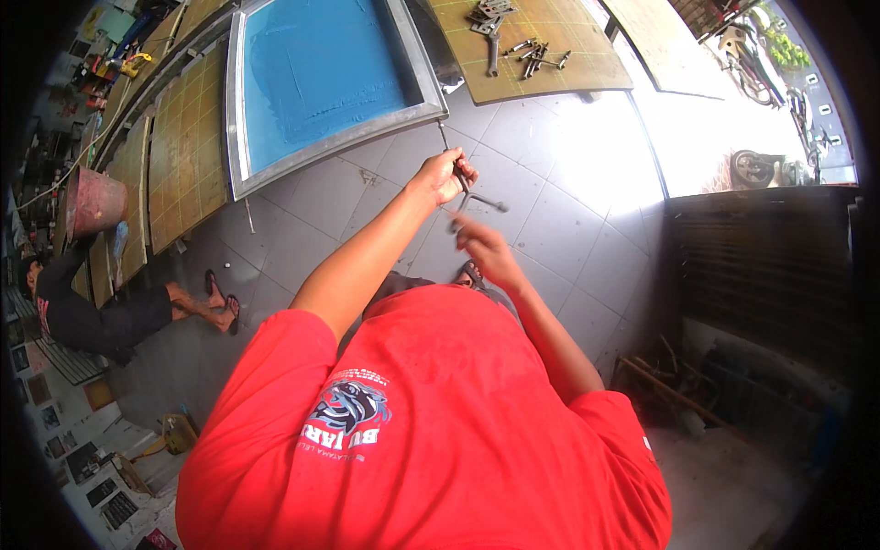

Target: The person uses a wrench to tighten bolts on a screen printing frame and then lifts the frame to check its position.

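Observation:
My left hand is closed around the dark shaft of a three-armed socket wrench. The wrench lines up with a thin bolt rod at the near right corner of a grey metal frame. Inside that frame lies a smooth blue sheet or layer. My right hand is just below the wrench, by one of its arms. Motion smears its fingers, so their grip is unclear.
Loose bolts or sockets, a spanner and metal brackets lie on a yellowish board. At left, another person is beside a reddish bucket. A second rod hangs from the frame's left corner. Motorcycles stand outside.

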A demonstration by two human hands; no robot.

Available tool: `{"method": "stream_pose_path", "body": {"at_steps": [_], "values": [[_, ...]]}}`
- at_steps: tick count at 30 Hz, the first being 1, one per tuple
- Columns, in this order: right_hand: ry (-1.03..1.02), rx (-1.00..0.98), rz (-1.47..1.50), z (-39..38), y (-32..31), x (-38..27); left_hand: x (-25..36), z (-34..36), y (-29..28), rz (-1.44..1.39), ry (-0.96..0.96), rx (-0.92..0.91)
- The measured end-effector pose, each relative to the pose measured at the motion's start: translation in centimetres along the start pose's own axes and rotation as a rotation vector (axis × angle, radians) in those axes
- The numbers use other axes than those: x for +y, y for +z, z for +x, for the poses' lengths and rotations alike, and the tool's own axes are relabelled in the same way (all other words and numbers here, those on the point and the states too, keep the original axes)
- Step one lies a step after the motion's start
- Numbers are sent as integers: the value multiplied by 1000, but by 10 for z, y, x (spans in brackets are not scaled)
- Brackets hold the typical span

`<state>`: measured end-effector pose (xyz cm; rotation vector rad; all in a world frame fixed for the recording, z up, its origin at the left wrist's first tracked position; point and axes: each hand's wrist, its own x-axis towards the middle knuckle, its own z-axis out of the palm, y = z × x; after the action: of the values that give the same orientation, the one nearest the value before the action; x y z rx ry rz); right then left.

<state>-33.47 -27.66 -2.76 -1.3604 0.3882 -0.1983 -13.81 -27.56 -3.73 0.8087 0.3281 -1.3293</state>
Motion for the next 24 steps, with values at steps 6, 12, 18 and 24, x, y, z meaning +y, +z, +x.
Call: {"method": "stream_pose_path", "body": {"at_steps": [6,12,18,24], "values": [[305,276,238,10,-18,51,0,-1,9,41,18,-19],[-112,-55,-118,3,-5,3,3,4,-3,16,39,-59],[188,307,89,16,-8,38,0,5,4,40,58,-39],[-168,14,-132,12,14,-1,6,7,-3,34,71,-68]]}}
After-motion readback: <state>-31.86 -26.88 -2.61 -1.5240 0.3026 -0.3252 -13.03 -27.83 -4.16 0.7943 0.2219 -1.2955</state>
